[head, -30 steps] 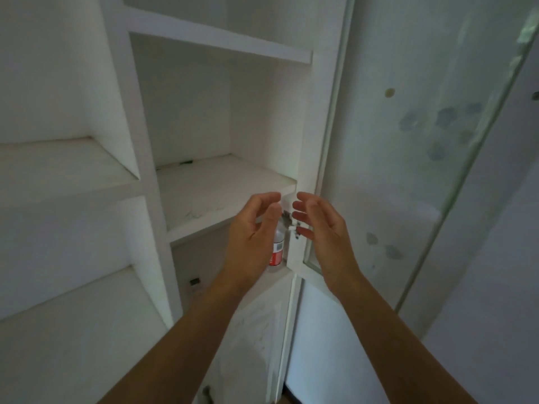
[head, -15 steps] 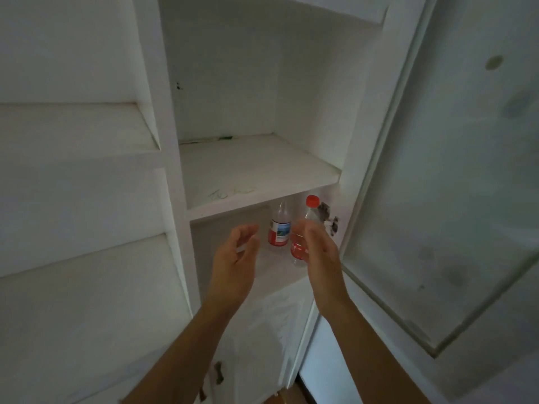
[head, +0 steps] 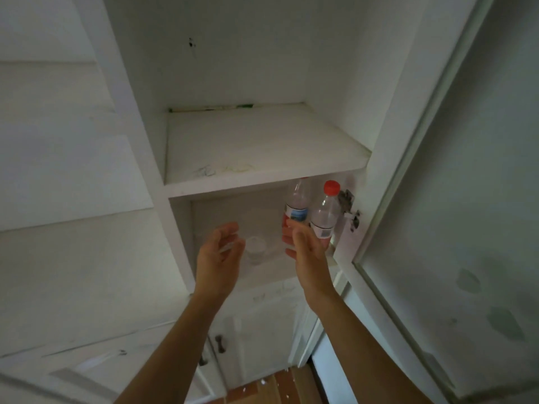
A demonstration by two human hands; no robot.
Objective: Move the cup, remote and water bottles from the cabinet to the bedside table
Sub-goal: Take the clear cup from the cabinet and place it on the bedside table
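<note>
Both hands are open and empty: the right hand (head: 306,246) is nearer to the two upright water bottles (head: 323,217), standing just beyond its fingertips on the cabinet shelf (head: 262,275), while the cup (head: 255,248) sits between it and the left hand (head: 218,258).

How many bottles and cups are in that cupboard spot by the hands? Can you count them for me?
Bottles: 2, a left bottle and a right bottle with a red cap
Cups: 1, a clear cup
Remotes: 0 in view
Total: 3
</note>
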